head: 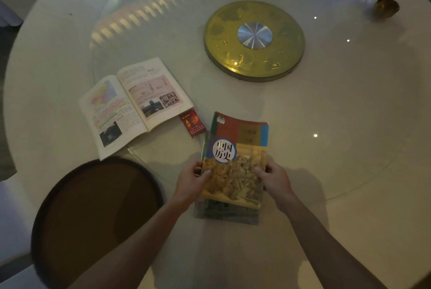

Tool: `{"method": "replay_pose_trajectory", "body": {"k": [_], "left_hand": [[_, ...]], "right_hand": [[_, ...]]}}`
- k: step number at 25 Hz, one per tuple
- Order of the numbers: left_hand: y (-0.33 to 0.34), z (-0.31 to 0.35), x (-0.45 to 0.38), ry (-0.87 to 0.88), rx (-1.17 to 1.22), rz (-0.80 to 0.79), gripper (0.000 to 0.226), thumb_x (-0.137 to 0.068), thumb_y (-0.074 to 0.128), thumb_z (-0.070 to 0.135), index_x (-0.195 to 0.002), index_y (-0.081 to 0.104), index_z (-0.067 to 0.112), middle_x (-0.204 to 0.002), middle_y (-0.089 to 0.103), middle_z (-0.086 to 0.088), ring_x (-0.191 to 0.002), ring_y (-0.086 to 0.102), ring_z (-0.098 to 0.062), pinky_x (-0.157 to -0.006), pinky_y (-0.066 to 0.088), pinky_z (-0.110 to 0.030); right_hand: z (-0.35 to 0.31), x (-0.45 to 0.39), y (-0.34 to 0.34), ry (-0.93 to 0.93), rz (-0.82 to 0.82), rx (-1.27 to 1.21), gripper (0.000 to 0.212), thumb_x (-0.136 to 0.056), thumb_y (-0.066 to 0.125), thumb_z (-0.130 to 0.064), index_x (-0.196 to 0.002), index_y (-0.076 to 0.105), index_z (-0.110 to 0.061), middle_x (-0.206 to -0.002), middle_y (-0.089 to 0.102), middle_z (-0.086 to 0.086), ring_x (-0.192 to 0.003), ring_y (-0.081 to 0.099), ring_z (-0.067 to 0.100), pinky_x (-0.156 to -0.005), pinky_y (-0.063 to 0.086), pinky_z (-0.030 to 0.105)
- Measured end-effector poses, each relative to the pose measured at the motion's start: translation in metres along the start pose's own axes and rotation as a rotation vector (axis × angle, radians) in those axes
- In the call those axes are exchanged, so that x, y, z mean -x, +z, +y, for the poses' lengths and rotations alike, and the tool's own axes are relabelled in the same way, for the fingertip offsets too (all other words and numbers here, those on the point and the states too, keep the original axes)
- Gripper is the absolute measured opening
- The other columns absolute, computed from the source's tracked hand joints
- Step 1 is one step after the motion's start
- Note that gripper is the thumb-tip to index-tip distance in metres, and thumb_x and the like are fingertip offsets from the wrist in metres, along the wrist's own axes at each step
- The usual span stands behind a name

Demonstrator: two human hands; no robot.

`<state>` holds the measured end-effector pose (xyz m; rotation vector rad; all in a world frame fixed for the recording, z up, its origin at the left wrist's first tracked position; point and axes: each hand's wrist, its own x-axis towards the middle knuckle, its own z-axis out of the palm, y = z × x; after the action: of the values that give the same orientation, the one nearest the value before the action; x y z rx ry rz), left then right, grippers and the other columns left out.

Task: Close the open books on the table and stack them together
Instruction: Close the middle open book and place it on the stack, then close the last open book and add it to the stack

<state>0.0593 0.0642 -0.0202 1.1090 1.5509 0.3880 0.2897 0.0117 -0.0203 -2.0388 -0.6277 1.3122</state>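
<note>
Three books can be counted on the round white worktop (326, 125): one lying open and two closed in a stack. Two hands are seen, one at each side of the stack.

At the far left, below the worktop's near edge, a single round dark stool seat (93, 214) is seen. Just beyond it, the open book (135, 105) lies flat with its two pages facing up, showing a coloured map, highlighted text and small photographs. It is untouched and well apart from both hands. One small red packet (192, 124) lies at that book's right corner, partly tucked under it, between the open book and the stack.

The left hand (192, 180) is closed on the left edge of the top closed book (235, 160), with the thumb laid on the cover and the fingers curled beneath the edge. This book, with a colourful cover and a white circle of black characters, is held face up between the two grips, its near half lying over the lower closed book (227, 213). Only a greenish strip of the lower book is visible at the near end, and it rests on the worktop. Whether the top book lies fully upon it cannot be told.

The right hand (274, 178) is closed on the right edge of the same top book, thumb on the cover.

Farther back, one gold disc (254, 41) with a silver centre is seen, and at the far right one small golden object (386, 7), too dim to identify.
</note>
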Motion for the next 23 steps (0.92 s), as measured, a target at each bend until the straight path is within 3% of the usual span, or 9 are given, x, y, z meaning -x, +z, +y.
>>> {"method": "replay_pose_trajectory", "body": {"k": [5, 8, 14, 16, 19, 23], "left_hand": [[-0.003, -0.037, 0.014, 0.078, -0.251, 0.045, 0.016, -0.09, 0.072, 0.025, -0.103, 0.073, 0.015, -0.089, 0.074, 0.003, -0.08, 0.069, -0.011, -0.071, 0.059, -0.034], [-0.007, -0.045, 0.017, 0.203, -0.476, 0.077, 0.018, -0.092, 0.068, 0.03, -0.104, 0.072, 0.017, -0.092, 0.07, 0.002, -0.081, 0.063, -0.012, -0.07, 0.049, -0.026], [-0.025, -0.047, 0.012, 0.191, -0.694, -0.019, 0.034, -0.092, 0.062, 0.047, -0.111, 0.071, 0.021, -0.099, 0.067, 0.003, -0.091, 0.064, -0.015, -0.078, 0.054, -0.031], [-0.043, -0.04, 0.007, 0.182, -0.666, 0.027, 0.036, -0.092, 0.061, 0.046, -0.118, 0.07, 0.022, -0.103, 0.069, 0.005, -0.094, 0.065, -0.013, -0.08, 0.052, -0.03], [-0.093, -0.022, -0.01, 0.196, -0.433, 0.194, 0.028, -0.093, 0.065, 0.037, -0.113, 0.072, 0.02, -0.094, 0.07, 0.006, -0.082, 0.066, -0.007, -0.078, 0.058, -0.031], [-0.168, 0.001, -0.044, 0.202, -0.095, 0.317, 0.03, -0.095, 0.066, 0.031, -0.119, 0.067, 0.013, -0.101, 0.069, 0.002, -0.09, 0.069, -0.011, -0.077, 0.06, -0.029]], "right_hand": [[0.025, 0.016, 0.014, -0.086, 0.068, 0.263, 0.013, -0.097, 0.063, -0.024, -0.106, 0.07, -0.017, -0.099, 0.074, 0.009, -0.091, 0.07, 0.029, -0.075, 0.058, 0.048], [0.029, 0.026, 0.024, -0.169, 0.169, 0.513, 0.035, -0.096, 0.065, -0.026, -0.13, 0.059, -0.016, -0.113, 0.071, 0.005, -0.1, 0.068, 0.03, -0.074, 0.055, 0.039], [0.019, 0.028, 0.03, -0.155, 0.202, 0.772, 0.043, -0.092, 0.063, -0.034, -0.131, 0.053, -0.018, -0.108, 0.066, 0.005, -0.096, 0.066, 0.027, -0.072, 0.056, 0.037], [0.001, 0.022, 0.034, -0.144, 0.253, 0.786, 0.053, -0.089, 0.064, -0.035, -0.136, 0.048, -0.016, -0.115, 0.062, 0.009, -0.102, 0.062, 0.029, -0.076, 0.055, 0.04], [-0.051, 0.003, 0.057, -0.252, 0.29, 0.774, 0.059, -0.091, 0.065, -0.032, -0.141, 0.046, -0.008, -0.126, 0.056, 0.015, -0.114, 0.058, 0.032, -0.088, 0.055, 0.045], [-0.139, -0.028, 0.114, -0.432, 0.07, 0.649, 0.059, -0.095, 0.064, -0.032, -0.146, 0.048, -0.009, -0.138, 0.054, 0.012, -0.126, 0.056, 0.028, -0.102, 0.05, 0.043]]}}
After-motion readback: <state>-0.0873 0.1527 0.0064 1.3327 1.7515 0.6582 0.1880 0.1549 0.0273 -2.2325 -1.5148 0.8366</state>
